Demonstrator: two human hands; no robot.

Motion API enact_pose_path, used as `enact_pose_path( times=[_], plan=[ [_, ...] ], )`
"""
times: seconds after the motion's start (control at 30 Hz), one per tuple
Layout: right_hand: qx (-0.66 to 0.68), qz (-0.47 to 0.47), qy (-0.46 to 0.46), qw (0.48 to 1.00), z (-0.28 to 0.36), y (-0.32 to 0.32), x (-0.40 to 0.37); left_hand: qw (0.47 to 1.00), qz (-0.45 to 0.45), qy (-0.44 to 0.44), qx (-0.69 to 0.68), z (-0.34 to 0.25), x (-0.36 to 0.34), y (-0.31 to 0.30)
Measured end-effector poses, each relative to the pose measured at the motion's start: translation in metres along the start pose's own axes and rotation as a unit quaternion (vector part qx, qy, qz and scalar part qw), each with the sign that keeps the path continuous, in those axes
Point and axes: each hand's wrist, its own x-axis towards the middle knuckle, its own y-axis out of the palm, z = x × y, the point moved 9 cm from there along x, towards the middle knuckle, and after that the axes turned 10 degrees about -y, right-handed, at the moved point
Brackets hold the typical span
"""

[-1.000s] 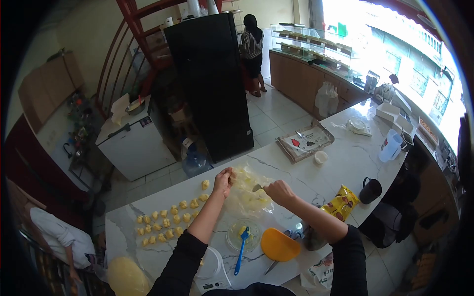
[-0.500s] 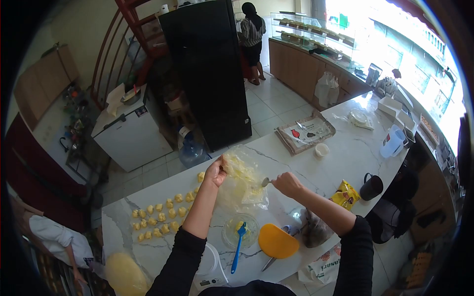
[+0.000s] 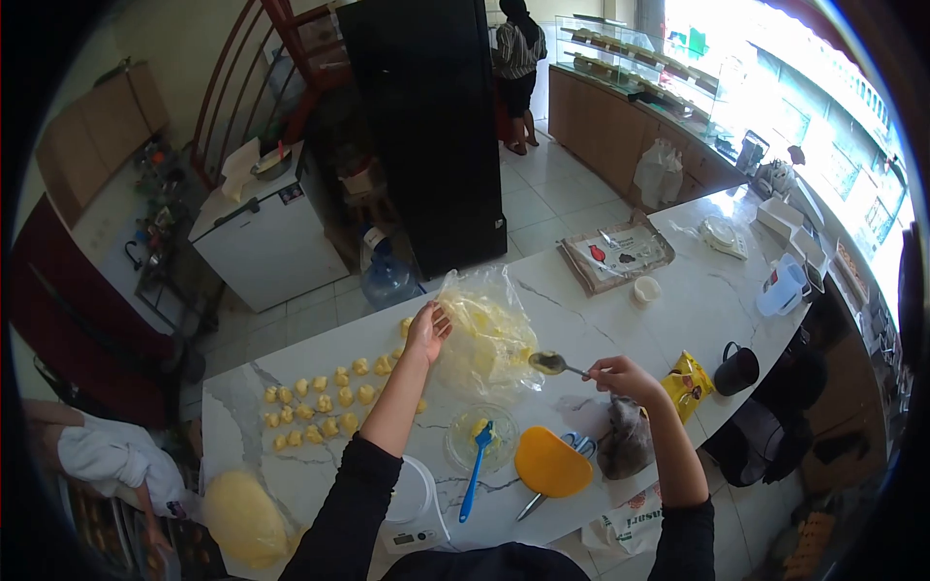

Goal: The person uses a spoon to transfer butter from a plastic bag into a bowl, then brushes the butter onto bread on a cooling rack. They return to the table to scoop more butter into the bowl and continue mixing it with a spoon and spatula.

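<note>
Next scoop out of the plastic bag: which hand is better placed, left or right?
Right, I'd say. The right hand holds the spoon, its bowl just beside the plastic bag, while the left hand grips the bag's edge and props it up.

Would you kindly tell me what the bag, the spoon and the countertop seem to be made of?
Bag: thin clear plastic, glossy, crinkled and see-through. Spoon: likely metal, as its bowl looks grey and shiny. Countertop: looks like polished marble or a marble-look stone, white with dark veins and bright glare on its surface.
</note>
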Motion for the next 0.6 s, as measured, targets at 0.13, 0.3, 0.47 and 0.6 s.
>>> enact_pose_path(
  times=[0.13, 0.3, 0.47, 0.6],
  plan=[
    [-0.147, -0.156, -0.064, 0.975, 0.005, -0.016, 0.005, 0.999, -0.027, 0.022, 0.028, 0.007, -0.017, -0.01],
    [-0.334, -0.25, -0.065, 0.906, 0.002, 0.005, 0.022, 0.99, -0.031, 0.065, 0.12, 0.042, -0.014, -0.014],
    [-0.379, -0.319, -0.03, 0.868, -0.002, 0.018, 0.035, 0.969, -0.031, 0.032, 0.243, 0.068, 0.005, -0.002],
    [-0.415, -0.307, -0.031, 0.856, 0.007, 0.025, 0.037, 0.93, 0.018, -0.04, 0.365, 0.079, -0.002, 0.02]
  ],
)
